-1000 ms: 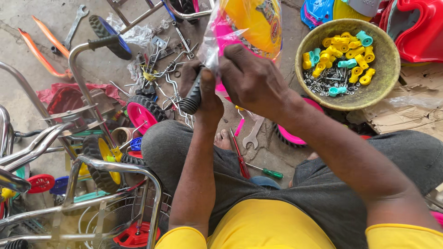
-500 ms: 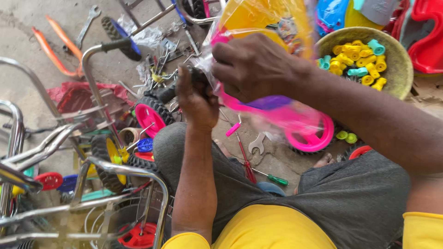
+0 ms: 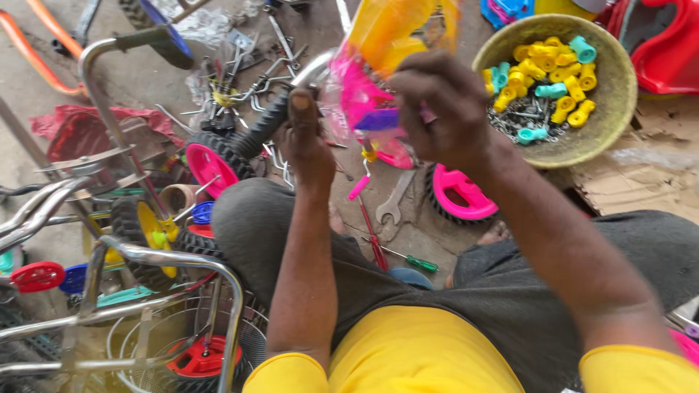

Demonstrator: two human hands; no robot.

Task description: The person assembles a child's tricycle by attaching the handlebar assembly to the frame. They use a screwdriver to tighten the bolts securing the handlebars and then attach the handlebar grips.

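Note:
I sit on the ground with both hands raised in front of me. My left hand [image 3: 306, 142] grips a black ribbed handlebar grip [image 3: 268, 124] on a chrome bar. My right hand [image 3: 444, 109] is closed on a pink, purple and yellow plastic toy part [image 3: 371, 94] wrapped in clear film, held just right of the left hand. The part hides the bar's far end. A small pink piece [image 3: 358, 187] hangs below it.
A round bowl [image 3: 608, 124] of yellow and teal plastic caps and screws sits at the upper right. Pink wheels [image 3: 459, 196] [image 3: 207, 164], a spanner [image 3: 393, 204], screwdrivers [image 3: 408, 258], loose metal parts and chrome tricycle frames [image 3: 145, 255] crowd the floor left and centre. Red plastic [image 3: 673, 44] is at the top right.
Both hands and the wrapped plastic part have come lower and closer to me. The pink wheel that hung under the part half a second ago now lies on the floor.

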